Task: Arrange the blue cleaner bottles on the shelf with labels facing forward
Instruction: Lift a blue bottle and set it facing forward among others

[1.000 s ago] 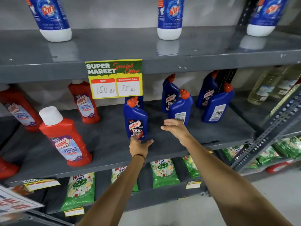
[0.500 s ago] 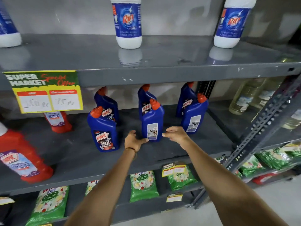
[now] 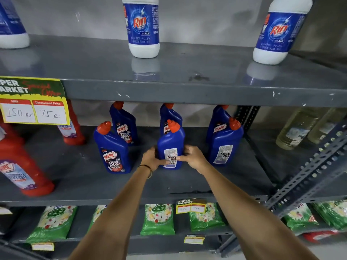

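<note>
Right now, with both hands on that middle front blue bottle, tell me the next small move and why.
Probably turn the middle front blue plastic bottle half a turn where it stands. Left hand and right hand clasp its base, and it shows its white barcode back label outward, while the left front blue bottle already shows its Harpic front label.

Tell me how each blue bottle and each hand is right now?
Front left bottle: upright, front label forward.
Front middle bottle: upright, back label forward, gripped by both hands.
Front right bottle: upright, back label forward.
Three back bottles: upright, front labels forward.
Left hand: closed on the middle bottle.
Right hand: closed on it too.
</note>
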